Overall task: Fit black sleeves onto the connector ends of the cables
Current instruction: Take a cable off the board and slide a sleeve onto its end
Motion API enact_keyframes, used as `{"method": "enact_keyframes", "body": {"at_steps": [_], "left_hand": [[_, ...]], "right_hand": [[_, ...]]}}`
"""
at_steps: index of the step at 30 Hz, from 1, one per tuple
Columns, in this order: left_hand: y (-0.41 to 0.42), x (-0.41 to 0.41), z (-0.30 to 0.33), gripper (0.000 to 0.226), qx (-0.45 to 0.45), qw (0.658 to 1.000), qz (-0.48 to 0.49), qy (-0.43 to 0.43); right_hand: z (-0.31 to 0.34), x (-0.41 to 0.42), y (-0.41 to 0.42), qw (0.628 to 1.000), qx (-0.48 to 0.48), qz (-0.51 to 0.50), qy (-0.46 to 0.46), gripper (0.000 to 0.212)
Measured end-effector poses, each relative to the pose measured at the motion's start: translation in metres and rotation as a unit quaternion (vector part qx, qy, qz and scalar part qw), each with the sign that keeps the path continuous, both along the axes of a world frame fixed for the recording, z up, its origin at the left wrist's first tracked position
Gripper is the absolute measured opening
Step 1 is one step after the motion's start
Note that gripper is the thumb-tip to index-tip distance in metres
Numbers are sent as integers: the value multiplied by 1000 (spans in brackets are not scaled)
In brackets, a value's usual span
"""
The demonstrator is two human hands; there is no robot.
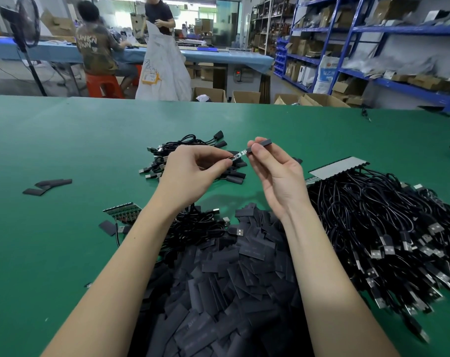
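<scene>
Green desk (64,140) and the stock lying on it.
Heap of loose black sleeves (218,292) at the near edge; right of the heap, a mass of black cables (388,217); beyond it, finished sleeved cables (193,155); far left of it, a few stray sleeves (47,186); just left, a small comb-like strip (122,213).

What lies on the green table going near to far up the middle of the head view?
Heap of loose black sleeves → coiled USB cables → left hand pinching the bare connector board, right hand holding a black sleeve → pile of sleeved cables.
</scene>
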State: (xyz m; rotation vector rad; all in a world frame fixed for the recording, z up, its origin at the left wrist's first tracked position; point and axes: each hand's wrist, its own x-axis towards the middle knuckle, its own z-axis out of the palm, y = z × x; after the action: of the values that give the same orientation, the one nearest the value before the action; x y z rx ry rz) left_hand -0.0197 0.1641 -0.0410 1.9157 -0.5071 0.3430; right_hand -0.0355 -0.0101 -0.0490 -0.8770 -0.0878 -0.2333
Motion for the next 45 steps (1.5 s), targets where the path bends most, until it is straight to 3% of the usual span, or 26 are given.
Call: {"method": "enact_keyframes", "body": {"at_steps": [12,18,24,39,45], "left_hand": [[0,-3,1,12,4,1000,-22,7],[-3,-5,2,15,-61,996,-37,48],[-5,-7,4,9,-76,995,-40,45],[-1,-6,3,8,-79,996,-18,29],[3,-6,7,9,-30,999,-27,30]], "right_hand": [[1,-4,1,996,-12,72,56,13],[1,-5,9,997,-2,52,53,11],[0,-3,12,999,-43,2,12,31],[1,-5,23,996,-85,-17,-12,26],[-2,-5,21,997,-70,-16,-3,25]]}}
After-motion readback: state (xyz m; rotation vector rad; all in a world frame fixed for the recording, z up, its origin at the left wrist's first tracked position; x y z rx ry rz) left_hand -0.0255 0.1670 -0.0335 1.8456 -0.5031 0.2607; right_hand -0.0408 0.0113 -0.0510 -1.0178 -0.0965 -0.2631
